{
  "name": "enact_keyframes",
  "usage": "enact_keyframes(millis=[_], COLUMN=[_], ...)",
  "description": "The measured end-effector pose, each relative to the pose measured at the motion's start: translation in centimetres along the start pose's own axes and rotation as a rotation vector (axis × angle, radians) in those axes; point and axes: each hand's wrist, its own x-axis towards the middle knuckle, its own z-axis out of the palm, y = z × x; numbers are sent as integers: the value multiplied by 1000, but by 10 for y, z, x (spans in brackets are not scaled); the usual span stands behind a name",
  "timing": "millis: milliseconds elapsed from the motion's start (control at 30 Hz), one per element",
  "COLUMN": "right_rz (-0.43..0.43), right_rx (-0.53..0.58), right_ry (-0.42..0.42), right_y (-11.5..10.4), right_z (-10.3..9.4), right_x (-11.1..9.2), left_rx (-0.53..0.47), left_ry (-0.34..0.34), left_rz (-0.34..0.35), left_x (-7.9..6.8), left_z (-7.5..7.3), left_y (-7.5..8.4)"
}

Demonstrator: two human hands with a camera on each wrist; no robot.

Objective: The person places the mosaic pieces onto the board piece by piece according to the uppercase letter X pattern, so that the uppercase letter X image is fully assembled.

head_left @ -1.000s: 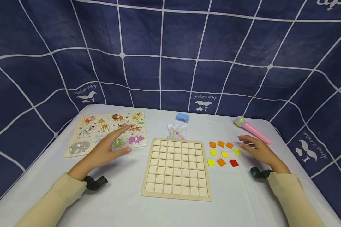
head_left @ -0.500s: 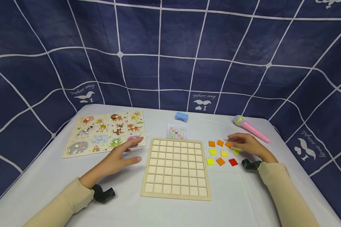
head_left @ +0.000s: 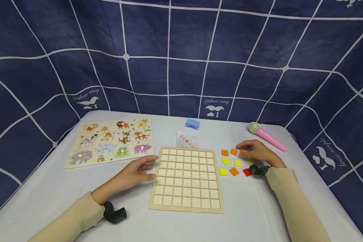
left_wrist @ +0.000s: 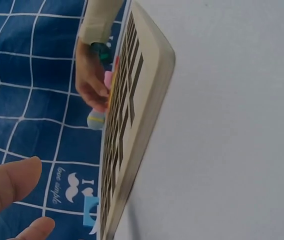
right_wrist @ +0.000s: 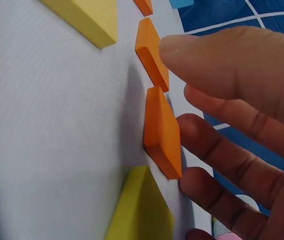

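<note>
In the head view, my left hand [head_left: 130, 175] is at the left edge of a wooden grid board [head_left: 187, 181], its thumb and fingers apart and nothing between them. The left wrist view shows its thumb [left_wrist: 13, 182] away from the board's edge. My right hand [head_left: 258, 153] hangs over the far right of a loose group of small square tiles. From the right wrist, two fingertips appear right at the side of an orange tile [right_wrist: 163, 135], while the thumb [right_wrist: 207, 57] overlaps another orange tile [right_wrist: 149, 52]. A yellow tile [right_wrist: 142, 207] lies nearer the camera.
A patterned card [head_left: 186, 139] lies behind the board, with a blue arch block [head_left: 192, 124] beyond it. An animal peg puzzle [head_left: 113, 143] occupies the back left. At the back right lies a pink toy microphone [head_left: 269, 137]. A red tile [head_left: 247, 172] is beneath the right wrist.
My left hand has moved right and nearer, from over the animal puzzle to the board's left edge. My right hand has moved left onto the orange tiles. The tiles have kept their layout.
</note>
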Motion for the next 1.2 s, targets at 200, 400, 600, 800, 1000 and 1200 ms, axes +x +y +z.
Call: enact_keyframes(millis=[200,400,600,800,1000,1200], right_rz=[39,77,121,125,134,133], right_rx=[-10,-28,-62,-82,-86,-81], right_ry=[16,32,41,53,56,72], right_y=[-2,-9,-14,-15,-14,-15], right_z=[3,9,12,13,14,14], right_x=[3,3,3,5,6,6], left_rx=[24,92,217,288,331,330], left_ry=[-7,-29,-68,-80,-86,-87], left_rz=[37,-21,43,149,164,168], left_x=[0,0,1,3,4,5], left_z=[-2,-3,-4,-8,-8,-7], left_y=[-11,-10,-13,-22,-28,-28])
